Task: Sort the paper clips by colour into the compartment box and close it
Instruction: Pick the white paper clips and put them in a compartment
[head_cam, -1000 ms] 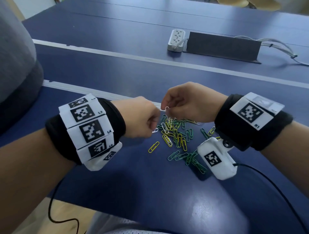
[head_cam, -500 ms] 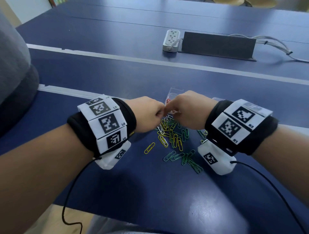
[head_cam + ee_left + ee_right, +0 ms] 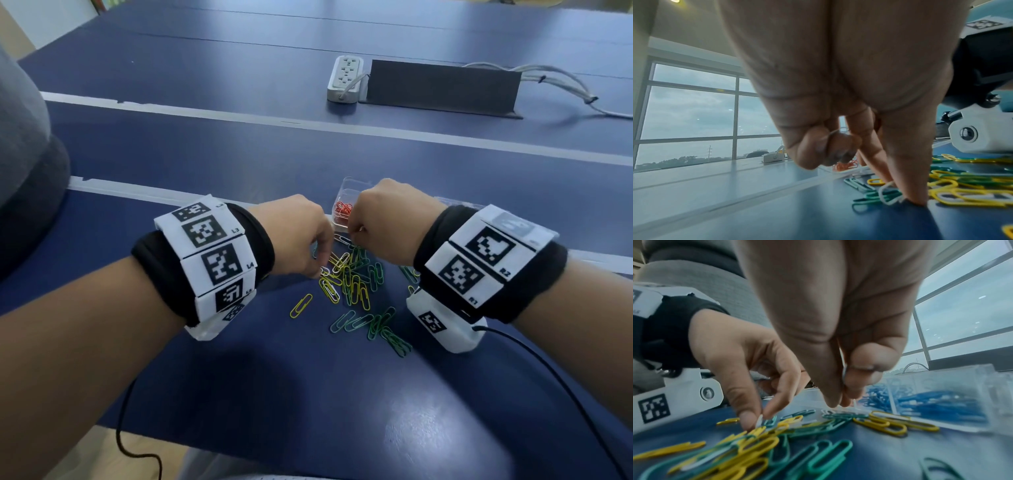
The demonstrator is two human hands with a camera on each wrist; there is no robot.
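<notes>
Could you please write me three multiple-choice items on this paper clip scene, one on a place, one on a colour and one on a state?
1. Where does the clear box lie relative to the loose pile?
A. beyond it, farther from the person
B. nearer the person
C. on top of it

2. What colour are the clips in the box's leftmost compartment?
A. yellow
B. red
C. green

3. What is the left hand doing?
A. lying flat and open on the table
B. pinching a white clip from the pile
C. closing the box lid

Answers: 1 A, the head view shows the box past the hands; 2 B, red clips show beside the right hand; 3 B, the left wrist view shows fingertips on a white clip.
</notes>
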